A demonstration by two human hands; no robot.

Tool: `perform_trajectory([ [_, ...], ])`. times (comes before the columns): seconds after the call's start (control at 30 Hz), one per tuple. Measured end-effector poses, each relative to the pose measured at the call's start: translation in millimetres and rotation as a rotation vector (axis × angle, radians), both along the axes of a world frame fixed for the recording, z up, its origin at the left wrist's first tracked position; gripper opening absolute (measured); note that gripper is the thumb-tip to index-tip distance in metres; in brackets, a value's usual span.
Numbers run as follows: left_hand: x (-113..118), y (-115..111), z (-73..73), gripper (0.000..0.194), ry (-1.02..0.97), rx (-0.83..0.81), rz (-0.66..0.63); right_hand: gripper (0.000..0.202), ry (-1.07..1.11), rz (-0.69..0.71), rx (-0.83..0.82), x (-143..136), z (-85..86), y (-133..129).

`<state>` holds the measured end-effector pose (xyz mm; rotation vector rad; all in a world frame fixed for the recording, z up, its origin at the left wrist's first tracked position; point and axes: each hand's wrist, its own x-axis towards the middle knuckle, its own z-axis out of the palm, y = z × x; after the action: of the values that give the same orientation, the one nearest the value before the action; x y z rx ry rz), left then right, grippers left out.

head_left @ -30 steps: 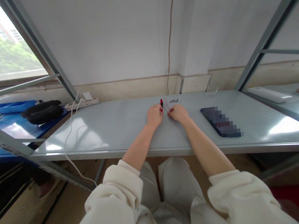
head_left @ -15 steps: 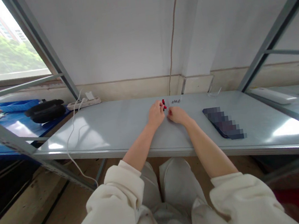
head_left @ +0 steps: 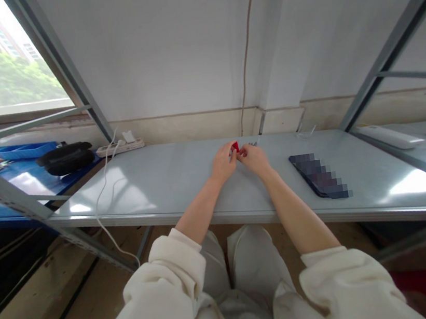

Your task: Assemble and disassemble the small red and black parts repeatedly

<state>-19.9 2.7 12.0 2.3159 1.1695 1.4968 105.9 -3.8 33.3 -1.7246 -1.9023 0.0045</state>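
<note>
Left hand [head_left: 224,164]: fingers gripping small red piece [head_left: 236,146], long axis and heading unclear. Right hand [head_left: 254,159]: fingers curled beside it, hold unclear.

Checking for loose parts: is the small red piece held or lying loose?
Held, it seems: the small red piece shows at the fingertips of the left hand, the right hand close beside it.

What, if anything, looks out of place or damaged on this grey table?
No spill or damage shows. The white cable looks untidy: it runs from the power strip and droops over the front edge of the table, where it might snag. The red piece between the left hand and right hand is too small to judge.
</note>
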Motion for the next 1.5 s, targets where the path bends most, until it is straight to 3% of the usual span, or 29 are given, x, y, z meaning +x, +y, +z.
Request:
perform_trajectory([
  [0.2, -1, -6, 7.0, 0.039, -0.017, 0.022, -0.017, 0.025, 0.085, -0.023, 0.121, 1, 1.2, 0],
  [0.47, 2, -3, 10.5, 0.023, -0.269, -0.131, 0.085, 0.027, 0.080, 0.032, 0.147, -1, -0.9, 0],
  [0.63, 3, 8, 4.0, 0.019, -0.322, -0.299, -0.036, 0.023, 0.005, 0.085, 0.137, -2, -1.2, -2],
  [0.97, 1, 17, 1.1, 0.017, -0.403, -0.425, -0.098, 0.026, -0.037, 0.109, 0.108, -2, 1.6, -4],
  [1.1, -8, 17, 7.3, 0.015, -0.328, -0.356, 0.041, 0.030, -0.028, 0.149, 0.107, -1, 0.9, -4],
  [1.23, -35, 22, 17.8, 0.013, -0.053, -0.279, 0.244, 0.029, -0.030, 0.148, 0.097, -1, 0.6, -4],
  [1.33, -65, 27, 22.0, 0.012, 0.155, -0.367, 0.404, 0.029, -0.025, 0.148, 0.098, -1, -0.3, -3],
  [1.5, -102, 30, 11.9, 0.020, 0.228, -0.505, 0.663, 0.031, -0.012, 0.120, 0.097, -3, -2.2, -2],
])
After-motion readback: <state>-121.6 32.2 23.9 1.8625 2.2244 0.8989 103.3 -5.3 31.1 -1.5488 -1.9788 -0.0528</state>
